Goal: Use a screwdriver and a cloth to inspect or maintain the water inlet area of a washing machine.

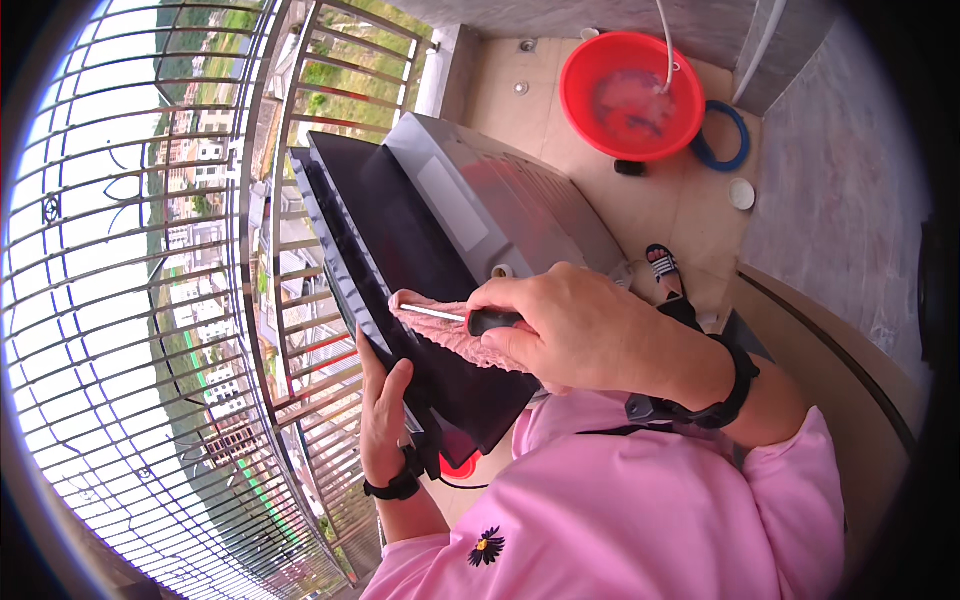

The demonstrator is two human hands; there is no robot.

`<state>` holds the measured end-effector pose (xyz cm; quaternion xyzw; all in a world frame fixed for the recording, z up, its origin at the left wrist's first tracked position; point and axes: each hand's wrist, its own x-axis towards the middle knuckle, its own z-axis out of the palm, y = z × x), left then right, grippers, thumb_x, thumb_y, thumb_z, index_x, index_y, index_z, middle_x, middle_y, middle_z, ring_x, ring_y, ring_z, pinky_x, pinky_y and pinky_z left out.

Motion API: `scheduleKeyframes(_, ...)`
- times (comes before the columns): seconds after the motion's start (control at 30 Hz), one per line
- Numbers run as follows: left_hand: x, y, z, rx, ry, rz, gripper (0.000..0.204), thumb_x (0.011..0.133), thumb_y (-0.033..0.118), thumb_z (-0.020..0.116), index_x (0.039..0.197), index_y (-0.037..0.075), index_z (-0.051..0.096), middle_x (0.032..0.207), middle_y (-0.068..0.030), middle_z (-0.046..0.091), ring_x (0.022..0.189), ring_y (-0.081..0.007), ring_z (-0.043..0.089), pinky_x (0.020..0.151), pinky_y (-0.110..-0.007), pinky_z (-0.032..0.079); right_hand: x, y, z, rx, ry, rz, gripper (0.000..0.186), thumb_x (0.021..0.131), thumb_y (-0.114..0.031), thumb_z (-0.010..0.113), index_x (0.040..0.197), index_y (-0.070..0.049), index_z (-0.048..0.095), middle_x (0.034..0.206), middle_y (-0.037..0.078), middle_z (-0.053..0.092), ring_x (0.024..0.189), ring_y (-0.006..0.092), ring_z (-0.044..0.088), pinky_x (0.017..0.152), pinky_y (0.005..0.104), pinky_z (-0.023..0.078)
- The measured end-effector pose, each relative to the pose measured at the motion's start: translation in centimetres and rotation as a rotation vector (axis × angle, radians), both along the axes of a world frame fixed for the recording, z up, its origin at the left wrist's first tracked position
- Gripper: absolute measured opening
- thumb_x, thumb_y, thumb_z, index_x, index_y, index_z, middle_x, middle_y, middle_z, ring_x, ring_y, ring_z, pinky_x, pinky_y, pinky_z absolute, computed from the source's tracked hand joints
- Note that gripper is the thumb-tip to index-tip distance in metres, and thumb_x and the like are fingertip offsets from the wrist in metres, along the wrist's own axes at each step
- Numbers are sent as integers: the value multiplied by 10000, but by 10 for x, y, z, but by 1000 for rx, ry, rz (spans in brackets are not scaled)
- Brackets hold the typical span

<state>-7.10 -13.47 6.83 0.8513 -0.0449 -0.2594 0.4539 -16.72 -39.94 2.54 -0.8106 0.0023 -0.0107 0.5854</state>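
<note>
A large boxy appliance with a grey casing (520, 180) and a black panel (390, 215) stands tilted in front of me; its exact kind I cannot tell. My right hand (590, 325) is closed round the black handle of a screwdriver (492, 321) and also grips a crumpled pink cloth (450, 338). The metal shaft points left, lying over the cloth above the black panel. At the panel's left edge is my left hand (382, 415), thumb on the near side and fingers along the edge, partly hidden behind it.
Metal railing bars (270, 200) run close along the left. At the far right, a red basin (572, 100) holds water, with a pale hose (668, 45) hanging into it. A blue ring (744, 140) and a small white bowl (741, 194) lie near my sandalled foot (661, 262).
</note>
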Motion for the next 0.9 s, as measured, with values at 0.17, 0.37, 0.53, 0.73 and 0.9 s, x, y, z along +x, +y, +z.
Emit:
scheduleKeyframes(0.17, 9, -1, -2, 14, -32, -56, 832, 943, 152, 562, 1602, -35, 89, 1540, -199, 349, 1384, -244, 390, 1162, -328, 285, 17, -18, -20, 197, 52, -134, 259, 931, -156, 636, 1158, -34, 606, 664, 172, 665, 613, 327, 692, 596, 421, 540)
scheduleKeyframes(0.37, 40, -13, 27, 300, 4, -48, 812, 1013, 329, 576, 1618, 58, 109, 1524, -253, 385, 1159, -188, 494, 933, -282, 456, 76, -26, -27, 157, -103, -275, 336, 895, -118, 677, 1210, -54, 576, 885, 237, 692, 819, 401, 697, 727, 464, 537)
scheduleKeyframes(0.53, 92, -28, 30, 236, -25, 25, 741, 1045, 430, 540, 1635, 187, 163, 1490, -228, 438, 996, -139, 540, 831, -295, 498, 132, -30, -16, 194, -217, -220, 497, 859, -42, 649, 1349, -44, 561, 1052, 260, 663, 938, 405, 675, 839, 441, 531)
scheduleKeyframes(0.73, 155, -51, 14, 374, -114, -85, 739, 1070, 384, 509, 1592, -21, 178, 1484, -198, 445, 1131, -172, 528, 994, -273, 426, 189, -21, 14, -4, -176, -291, 409, 884, -120, 661, 1289, -68, 634, 890, 233, 678, 795, 398, 699, 738, 476, 557)
scheduleKeyframes(0.9, 177, -73, 4, 196, -361, -67, 713, 1070, 361, 506, 1566, -53, 206, 1521, -192, 400, 1361, -249, 417, 1141, -313, 311, 213, -21, 42, -233, -84, -217, 357, 864, -190, 683, 1208, -92, 679, 846, 149, 703, 748, 300, 734, 676, 396, 597)
